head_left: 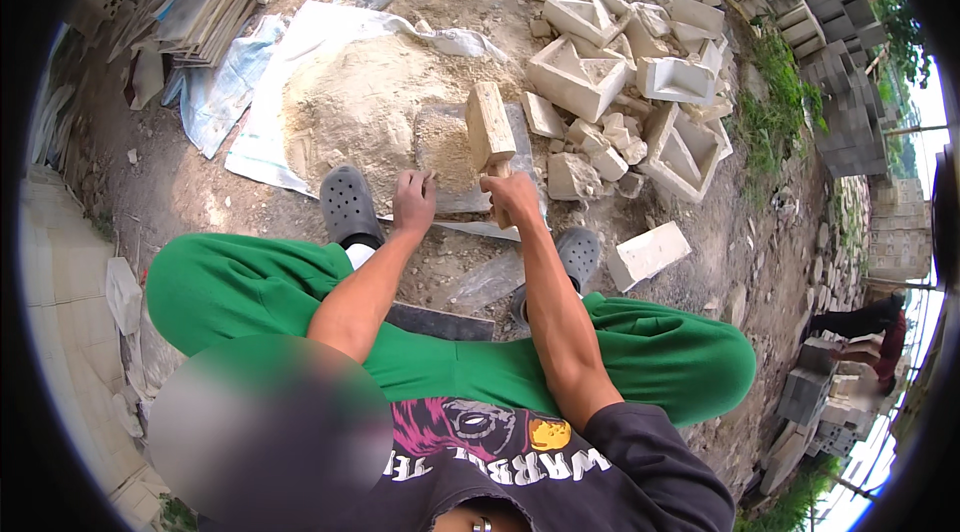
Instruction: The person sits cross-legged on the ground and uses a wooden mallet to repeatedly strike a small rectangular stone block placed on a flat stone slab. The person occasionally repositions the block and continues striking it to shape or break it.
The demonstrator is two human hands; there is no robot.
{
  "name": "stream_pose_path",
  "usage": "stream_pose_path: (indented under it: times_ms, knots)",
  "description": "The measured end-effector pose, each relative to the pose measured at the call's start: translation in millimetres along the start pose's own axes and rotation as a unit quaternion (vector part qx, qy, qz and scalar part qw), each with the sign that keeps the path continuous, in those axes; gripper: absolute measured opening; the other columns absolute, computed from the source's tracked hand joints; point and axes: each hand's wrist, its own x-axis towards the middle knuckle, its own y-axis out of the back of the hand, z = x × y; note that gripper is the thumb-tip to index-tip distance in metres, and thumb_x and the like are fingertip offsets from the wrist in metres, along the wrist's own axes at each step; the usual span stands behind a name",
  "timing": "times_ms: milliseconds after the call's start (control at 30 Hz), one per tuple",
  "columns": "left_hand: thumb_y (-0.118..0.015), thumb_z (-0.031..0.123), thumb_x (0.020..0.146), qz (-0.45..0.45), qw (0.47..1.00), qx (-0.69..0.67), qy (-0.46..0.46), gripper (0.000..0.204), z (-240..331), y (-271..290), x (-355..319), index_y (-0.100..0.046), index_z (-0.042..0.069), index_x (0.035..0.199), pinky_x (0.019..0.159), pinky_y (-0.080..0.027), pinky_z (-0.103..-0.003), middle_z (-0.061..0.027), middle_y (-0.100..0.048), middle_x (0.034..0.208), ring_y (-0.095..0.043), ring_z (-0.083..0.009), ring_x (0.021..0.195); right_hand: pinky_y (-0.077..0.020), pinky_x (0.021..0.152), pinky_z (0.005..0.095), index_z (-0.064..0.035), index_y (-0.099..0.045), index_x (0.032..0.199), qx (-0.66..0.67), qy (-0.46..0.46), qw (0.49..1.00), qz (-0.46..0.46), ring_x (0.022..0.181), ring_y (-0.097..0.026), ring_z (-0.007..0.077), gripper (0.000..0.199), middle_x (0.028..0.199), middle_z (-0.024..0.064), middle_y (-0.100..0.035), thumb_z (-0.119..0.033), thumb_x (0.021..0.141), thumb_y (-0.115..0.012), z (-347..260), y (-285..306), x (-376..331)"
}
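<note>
My right hand (513, 196) grips the short handle of a wooden mallet (488, 124). Its thick block head is raised over a flat dark slab (515, 132). Crushed pale grit (447, 157) covers part of that slab. At the slab's near left edge is my left hand (413, 204), its fingers curled in; whatever they may hold is too small to make out. Beyond it, a heap of pale powder and crumbs (350, 97) spreads over a white sheet (270, 137).
Broken pale hollow blocks (580, 77) and rubble (605, 147) are piled to the right. A single block (650, 256) lies near my right shoe (578, 257). Stacked boards (205, 17) stand at far left. Another person (885, 342) bends by grey blocks at far right.
</note>
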Motion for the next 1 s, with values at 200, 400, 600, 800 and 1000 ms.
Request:
stream_pose_path:
  times_ms: [200, 400, 600, 800, 1000]
  knots:
    - [-0.068, 0.017, 0.088, -0.056, 0.998, -0.010, 0.040, 0.020, 20, -12, 21, -0.072, 0.006, 0.105, 0.080, -0.051, -0.043, -0.0141, -0.062, 0.098, -0.063, -0.0323, 0.090, -0.0546, 0.052, 0.0359, 0.0085, -0.068, 0.074, -0.030, 0.010, 0.999, 0.015, 0.054, -0.067, 0.0223, 0.033, 0.067, 0.0123, -0.067, -0.023, 0.069, -0.076, 4, 5, 3]
    - [-0.068, 0.015, 0.086, -0.008, 1.000, -0.012, 0.024, 0.021, 15, -19, 29, -0.072, 0.006, 0.105, 0.080, -0.051, -0.042, -0.0145, -0.063, 0.097, -0.064, -0.0324, 0.092, -0.0558, 0.059, 0.0392, 0.0066, -0.070, 0.077, -0.040, 0.075, 0.996, 0.009, 0.061, -0.071, 0.0272, 0.039, 0.065, 0.0177, -0.068, -0.031, 0.069, -0.073, -20, -4, -13]
    - [-0.068, 0.013, 0.083, -0.025, 0.999, -0.009, -0.026, 0.021, 17, -4, 11, -0.069, 0.006, 0.103, 0.083, -0.051, -0.043, -0.0144, -0.063, 0.098, -0.062, -0.0345, 0.096, -0.0554, 0.060, 0.0392, 0.0056, -0.070, 0.081, -0.074, 0.139, 0.986, 0.053, 0.059, -0.070, 0.0268, 0.038, 0.065, 0.0163, -0.068, -0.030, 0.070, -0.071, 9, -23, -8]
    - [-0.068, 0.012, 0.083, -0.020, 0.999, -0.033, -0.009, 0.018, 24, -16, 6, -0.070, 0.006, 0.100, 0.084, -0.052, -0.044, -0.0148, -0.064, 0.100, -0.063, -0.0352, 0.096, -0.0518, 0.052, 0.0354, 0.0057, -0.068, 0.079, -0.027, 0.030, 0.999, -0.014, 0.052, -0.065, 0.0208, 0.030, 0.062, 0.0124, -0.065, -0.023, 0.070, -0.073, 13, -24, -20]
    - [-0.068, 0.007, 0.081, -0.012, 0.998, -0.063, -0.028, 0.016, 21, -23, 30, -0.069, 0.003, 0.097, 0.082, -0.051, -0.044, -0.0154, -0.064, 0.099, -0.063, -0.0346, 0.095, -0.0545, 0.059, 0.0362, 0.0040, -0.070, 0.084, -0.063, 0.070, 0.995, 0.038, 0.058, -0.068, 0.0219, 0.035, 0.068, 0.0129, -0.069, -0.027, 0.069, -0.073, -19, -1, -20]
